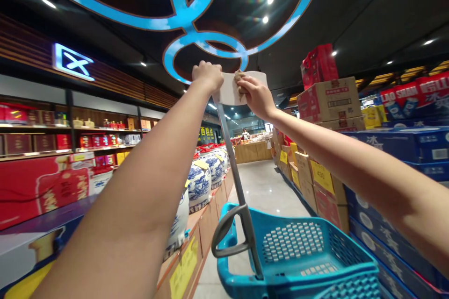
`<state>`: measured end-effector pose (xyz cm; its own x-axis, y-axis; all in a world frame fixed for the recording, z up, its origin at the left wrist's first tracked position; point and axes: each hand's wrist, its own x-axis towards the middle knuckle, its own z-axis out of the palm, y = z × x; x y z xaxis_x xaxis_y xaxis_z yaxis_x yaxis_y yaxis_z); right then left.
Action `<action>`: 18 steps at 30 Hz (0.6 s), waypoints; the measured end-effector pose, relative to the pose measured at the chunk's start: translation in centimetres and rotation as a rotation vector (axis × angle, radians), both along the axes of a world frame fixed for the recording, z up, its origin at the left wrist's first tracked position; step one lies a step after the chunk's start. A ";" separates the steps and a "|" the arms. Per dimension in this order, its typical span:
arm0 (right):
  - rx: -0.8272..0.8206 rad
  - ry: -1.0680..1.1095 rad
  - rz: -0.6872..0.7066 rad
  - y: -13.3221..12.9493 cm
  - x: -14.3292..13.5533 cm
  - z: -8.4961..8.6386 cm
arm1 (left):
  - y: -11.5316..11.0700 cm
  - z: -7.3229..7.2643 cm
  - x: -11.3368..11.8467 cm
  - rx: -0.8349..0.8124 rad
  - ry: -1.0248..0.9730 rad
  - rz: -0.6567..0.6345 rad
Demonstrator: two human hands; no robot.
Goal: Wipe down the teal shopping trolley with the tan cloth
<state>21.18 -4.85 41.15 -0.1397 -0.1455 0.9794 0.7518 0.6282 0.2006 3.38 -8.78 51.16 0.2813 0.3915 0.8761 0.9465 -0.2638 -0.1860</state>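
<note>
Both arms reach up and forward to a white panel point(229, 91) at the top of a grey pole point(233, 163). My left hand point(207, 76) is closed at the panel's left edge, with the fingers wrapped over it. My right hand point(257, 96) pinches a crumpled brown cloth point(240, 85) against the face of the panel. Below, the pole runs down to a teal shopping basket cart point(298, 261) with a grey loop handle point(229, 233); nothing shows in the part of the basket in view.
Blue-and-white jars point(199, 187) stand on a wooden ledge to the left, before shelves of boxed goods point(45, 145). Stacked cartons point(329, 100) and blue boxes point(396, 145) line the right. The tiled aisle point(266, 187) leads toward a distant person point(245, 135).
</note>
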 end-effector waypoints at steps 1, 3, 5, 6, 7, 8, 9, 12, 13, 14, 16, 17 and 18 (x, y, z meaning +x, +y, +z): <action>0.005 -0.067 0.017 0.0 -0.4 -0.5 | 0.1 -0.1 0.3 0.005 0.000 -0.004; 0.004 -0.170 0.054 0.0 -0.8 -1.4 | 0.4 -0.1 0.7 0.000 -0.005 -0.038; -0.001 -0.133 0.075 0.3 -0.5 -1.6 | 0.7 0.2 0.8 -0.029 -0.019 -0.091; -0.003 -0.058 0.076 0.5 0.0 -1.4 | 0.9 0.3 0.8 -0.049 -0.023 -0.116; -0.004 0.034 0.071 0.7 0.5 -1.1 | 1.1 0.5 0.8 -0.065 -0.021 -0.138; -0.006 0.126 0.060 0.9 1.1 -0.8 | 1.3 0.6 0.8 -0.073 -0.012 -0.153; -0.006 0.200 0.047 1.0 1.5 -0.6 | 1.4 0.7 0.9 -0.070 -0.006 -0.160; 0.007 0.238 0.020 1.0 1.0 -1.2 | 1.8 0.5 1.1 -0.025 -0.013 -0.146; 0.014 0.175 0.025 0.9 0.3 -1.8 | 2.0 0.4 1.1 -0.013 -0.030 -0.142; 0.020 0.092 0.034 0.8 -0.5 -2.4 | 2.1 0.3 1.1 -0.007 -0.050 -0.145; 0.021 -0.078 0.054 0.6 -1.9 -3.4 | 2.3 0.2 1.1 -0.008 -0.088 -0.166; 0.020 -0.118 0.059 0.7 -2.2 -3.6 | 2.4 0.1 1.0 -0.010 -0.100 -0.180; 0.020 -0.114 0.060 0.8 -2.2 -3.5 | 2.5 0.1 0.9 -0.010 -0.108 -0.192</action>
<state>18.94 -4.05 37.65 -0.2406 -0.1768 0.9544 0.6842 0.6666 0.2959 4.28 -6.32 51.31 0.2561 0.3487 0.9016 0.8930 -0.4424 -0.0826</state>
